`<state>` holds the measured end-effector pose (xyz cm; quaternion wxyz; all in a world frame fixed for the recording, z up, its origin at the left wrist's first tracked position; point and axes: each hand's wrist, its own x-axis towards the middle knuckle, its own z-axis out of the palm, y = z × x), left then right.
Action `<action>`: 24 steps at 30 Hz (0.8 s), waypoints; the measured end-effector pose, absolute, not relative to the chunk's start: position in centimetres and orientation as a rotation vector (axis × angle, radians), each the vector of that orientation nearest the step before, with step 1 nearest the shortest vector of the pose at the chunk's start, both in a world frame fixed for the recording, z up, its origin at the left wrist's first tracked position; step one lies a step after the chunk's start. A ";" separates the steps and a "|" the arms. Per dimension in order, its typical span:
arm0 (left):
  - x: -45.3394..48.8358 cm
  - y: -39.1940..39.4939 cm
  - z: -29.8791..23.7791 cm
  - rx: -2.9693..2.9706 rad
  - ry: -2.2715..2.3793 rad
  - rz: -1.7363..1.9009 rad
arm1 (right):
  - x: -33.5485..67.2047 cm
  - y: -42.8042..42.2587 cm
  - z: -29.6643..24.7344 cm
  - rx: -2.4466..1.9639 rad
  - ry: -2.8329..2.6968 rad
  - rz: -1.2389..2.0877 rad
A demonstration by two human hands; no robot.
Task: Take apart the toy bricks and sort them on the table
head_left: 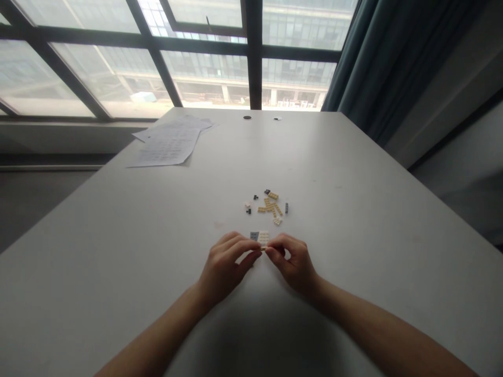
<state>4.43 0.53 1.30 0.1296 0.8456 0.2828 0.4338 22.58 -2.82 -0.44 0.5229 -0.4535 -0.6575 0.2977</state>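
My left hand and my right hand meet near the middle of the table, thumbs and forefingers pinched together. Between their fingertips shows a small tan building-block piece, mostly covered by the fingers. Right behind the fingertips is a studded block plate, with a grey part on the left and a cream part on the right. Whether the tan piece is joined to it I cannot tell. Farther off lies a loose pile of tan block pieces, with a white piece at its near side.
Around the pile lie a grey strip piece and small black pieces. Printed sheets lie at the far left of the white table. Two round fittings, one a dark disc, sit by the far edge, before the window.
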 end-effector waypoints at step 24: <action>4.1 0.5 0.6 2.538 0.736 1.402 | 22.4 -3.3 0.3 -0.891 -1.704 0.513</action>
